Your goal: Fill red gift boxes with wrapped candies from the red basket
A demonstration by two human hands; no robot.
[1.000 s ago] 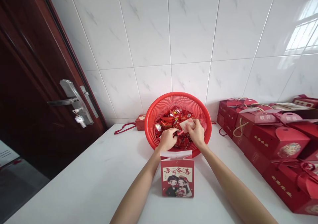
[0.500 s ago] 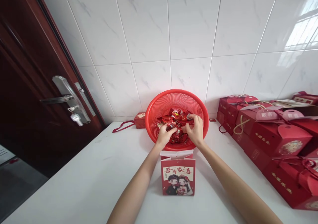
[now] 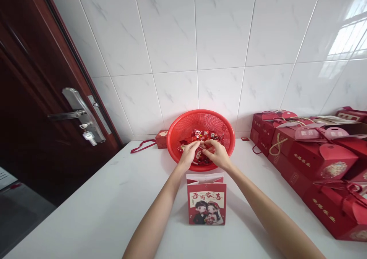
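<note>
A red mesh basket leans with its opening toward me and holds many red-wrapped candies. Over its front part is my left hand, its fingers closed together around something I cannot make out. Just to the right, my right hand has its fingertips pinched close to the left ones, among the candies; what they hold is too small to tell. Below the hands, a red paper box with a cartoon couple stands upright, its top flaps raised.
Red gift boxes with cords are stacked along the right. A small red box with a ribbon sits left of the basket on the white table. A tiled wall is behind; a brown door is at left.
My hands have come closer together, the right one moving left and slightly down toward the left one. The basket has tilted and shifted a little to the left.
</note>
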